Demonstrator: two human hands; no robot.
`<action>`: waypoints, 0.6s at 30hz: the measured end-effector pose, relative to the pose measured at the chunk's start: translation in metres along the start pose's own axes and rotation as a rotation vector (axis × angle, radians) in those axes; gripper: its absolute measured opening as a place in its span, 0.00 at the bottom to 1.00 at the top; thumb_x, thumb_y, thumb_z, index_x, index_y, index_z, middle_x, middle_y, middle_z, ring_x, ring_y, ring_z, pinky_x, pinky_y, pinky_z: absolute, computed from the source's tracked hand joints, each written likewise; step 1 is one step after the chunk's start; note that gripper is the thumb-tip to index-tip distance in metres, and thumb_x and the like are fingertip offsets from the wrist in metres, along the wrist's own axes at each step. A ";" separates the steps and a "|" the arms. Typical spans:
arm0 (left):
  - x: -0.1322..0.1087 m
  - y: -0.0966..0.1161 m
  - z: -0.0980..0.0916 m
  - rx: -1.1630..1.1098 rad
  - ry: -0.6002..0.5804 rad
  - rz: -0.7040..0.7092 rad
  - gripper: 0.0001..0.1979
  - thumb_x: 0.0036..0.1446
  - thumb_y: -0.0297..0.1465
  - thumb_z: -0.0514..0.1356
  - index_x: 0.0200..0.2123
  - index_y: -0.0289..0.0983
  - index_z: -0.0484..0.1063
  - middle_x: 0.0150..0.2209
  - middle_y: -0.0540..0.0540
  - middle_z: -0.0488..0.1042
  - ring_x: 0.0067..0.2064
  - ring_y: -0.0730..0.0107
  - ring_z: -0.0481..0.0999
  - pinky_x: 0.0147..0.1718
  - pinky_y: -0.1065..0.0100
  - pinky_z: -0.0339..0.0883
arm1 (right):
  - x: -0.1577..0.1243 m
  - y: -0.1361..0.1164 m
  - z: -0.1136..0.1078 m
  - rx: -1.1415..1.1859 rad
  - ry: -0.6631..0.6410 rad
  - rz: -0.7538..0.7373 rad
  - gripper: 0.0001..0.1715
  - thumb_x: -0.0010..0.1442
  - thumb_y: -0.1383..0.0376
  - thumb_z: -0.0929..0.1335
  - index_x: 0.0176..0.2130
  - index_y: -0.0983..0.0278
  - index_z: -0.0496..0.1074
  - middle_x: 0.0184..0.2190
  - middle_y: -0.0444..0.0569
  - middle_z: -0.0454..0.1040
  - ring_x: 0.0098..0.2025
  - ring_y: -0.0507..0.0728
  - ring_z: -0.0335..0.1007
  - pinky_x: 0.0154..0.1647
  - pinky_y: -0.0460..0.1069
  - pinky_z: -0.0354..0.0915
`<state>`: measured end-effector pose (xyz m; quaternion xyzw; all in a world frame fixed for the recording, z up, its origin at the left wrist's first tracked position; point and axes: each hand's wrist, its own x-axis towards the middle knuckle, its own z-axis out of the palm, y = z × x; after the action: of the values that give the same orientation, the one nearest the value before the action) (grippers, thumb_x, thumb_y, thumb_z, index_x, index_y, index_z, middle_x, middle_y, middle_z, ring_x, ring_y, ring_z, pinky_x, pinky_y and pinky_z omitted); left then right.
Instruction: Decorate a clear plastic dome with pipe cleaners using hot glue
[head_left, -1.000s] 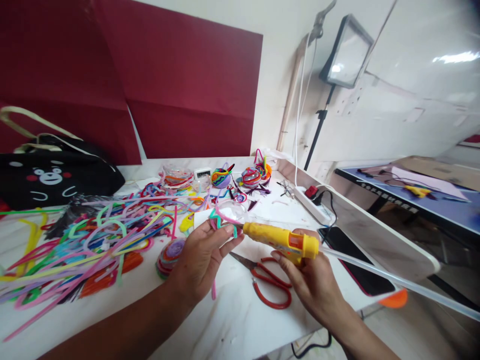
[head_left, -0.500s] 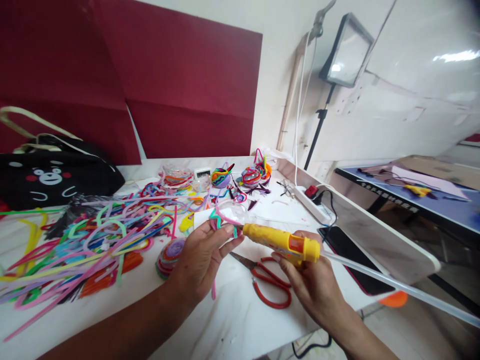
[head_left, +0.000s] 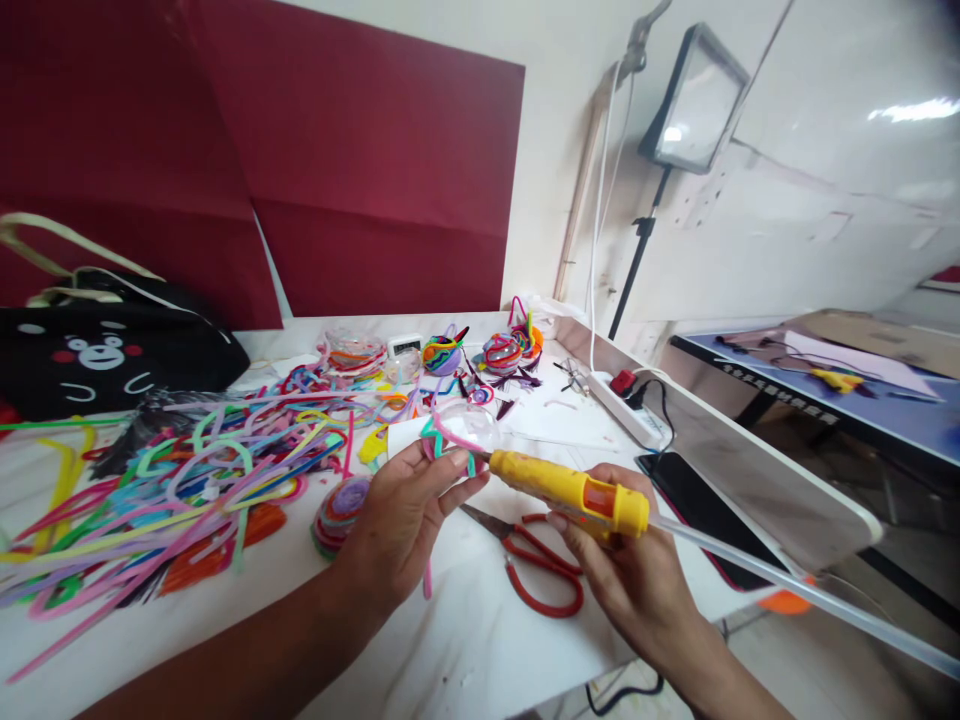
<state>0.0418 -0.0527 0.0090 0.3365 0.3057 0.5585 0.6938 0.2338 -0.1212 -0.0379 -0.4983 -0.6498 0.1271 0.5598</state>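
My left hand (head_left: 412, 505) pinches a clear rounded plastic piece (head_left: 478, 425) trimmed with pink and teal pipe cleaners (head_left: 435, 436). Wrapped round a yellow hot glue gun (head_left: 570, 485) is my right hand (head_left: 637, 565), with a finger around the trigger area. The gun's nozzle points left, at the edge of the plastic piece; whether it touches cannot be made out. A long clear glue stick (head_left: 795, 580) sticks out of its back end. Red-handled scissors (head_left: 544, 570) lie on the table below the gun. A coiled multicoloured pipe-cleaner ball (head_left: 341, 512) sits beside my left wrist.
A heap of loose pipe cleaners (head_left: 202, 480) covers the left of the table. Several decorated balls (head_left: 442, 352) stand at the back. To the right are a power strip (head_left: 630, 408) and a black phone (head_left: 705, 510). A black bag (head_left: 112, 345) rests at the far left.
My right hand has shifted the glue gun slightly right, so its nozzle is a little farther from my left fingers. My left hand and the plastic piece have stayed nearly still.
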 end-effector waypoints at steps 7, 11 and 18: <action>-0.001 0.000 0.000 0.024 0.024 0.004 0.07 0.49 0.23 0.69 0.34 0.34 0.77 0.34 0.48 0.80 0.37 0.69 0.79 0.41 0.65 0.78 | 0.007 -0.013 -0.001 0.272 0.005 0.221 0.12 0.58 0.59 0.73 0.41 0.60 0.72 0.40 0.50 0.75 0.35 0.57 0.79 0.35 0.48 0.79; -0.001 -0.001 0.000 0.035 0.026 0.013 0.09 0.48 0.24 0.70 0.35 0.34 0.77 0.33 0.49 0.79 0.36 0.70 0.78 0.42 0.64 0.78 | 0.010 -0.019 -0.004 0.392 0.010 0.352 0.15 0.55 0.58 0.75 0.39 0.61 0.70 0.28 0.45 0.77 0.27 0.54 0.75 0.26 0.46 0.76; 0.001 -0.001 0.000 0.034 0.065 0.017 0.10 0.45 0.25 0.72 0.30 0.33 0.76 0.31 0.49 0.77 0.34 0.72 0.76 0.39 0.65 0.79 | 0.025 -0.007 -0.015 0.485 -0.086 0.576 0.22 0.51 0.53 0.77 0.33 0.66 0.69 0.18 0.42 0.70 0.17 0.49 0.63 0.16 0.44 0.62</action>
<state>0.0423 -0.0517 0.0085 0.3325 0.3345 0.5696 0.6731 0.2456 -0.1110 -0.0127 -0.5080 -0.4570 0.4503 0.5748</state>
